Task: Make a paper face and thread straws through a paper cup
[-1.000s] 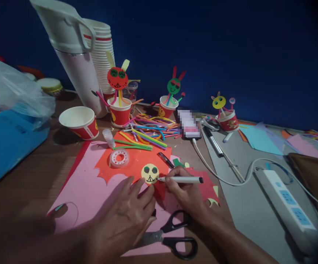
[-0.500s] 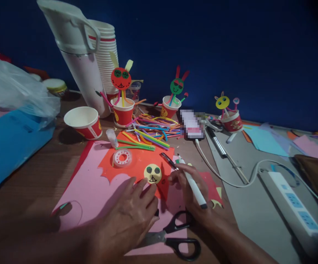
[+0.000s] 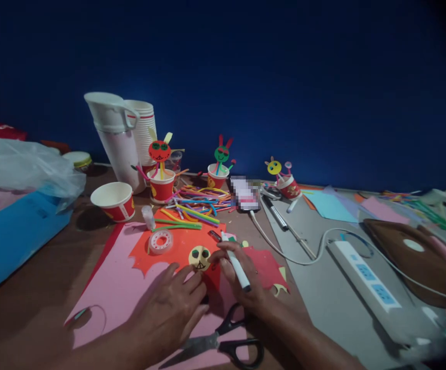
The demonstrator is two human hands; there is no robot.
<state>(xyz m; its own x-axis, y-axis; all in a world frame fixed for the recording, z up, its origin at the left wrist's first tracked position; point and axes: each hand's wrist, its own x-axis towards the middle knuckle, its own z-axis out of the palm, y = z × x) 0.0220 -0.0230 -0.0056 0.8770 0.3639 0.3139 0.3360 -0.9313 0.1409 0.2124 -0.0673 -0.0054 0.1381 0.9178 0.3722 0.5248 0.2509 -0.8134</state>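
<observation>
A pale yellow paper disc (image 3: 200, 258) with a drawn face, green-and-black eyes and a black mouth, lies on orange paper (image 3: 180, 237). My left hand (image 3: 174, 298) rests flat beside it, fingers apart, with fingertips at its lower edge. In my right hand (image 3: 244, 275) is a white marker (image 3: 238, 268), slanted with its dark tip pointing up and away; the forefinger reaches to the disc's right edge. Black-handled scissors (image 3: 228, 343) lie spread on pink paper (image 3: 111, 288) below my hands. A dark pen (image 3: 214, 235) is partly hidden behind the right hand.
A tape roll (image 3: 152, 241) and colourful pipe cleaners (image 3: 203, 198) lie ahead. Beyond are a paper cup (image 3: 125, 205), several cup figures, stacked cups (image 3: 146, 126), a white jug (image 3: 117, 146) and a phone (image 3: 245, 194). A power strip (image 3: 365, 277) with a white cable is at right.
The camera view has tilted up and turned right, so everything sits lower and further left. My right forefinger has come to the disc's right edge; the marker stays in that hand.
</observation>
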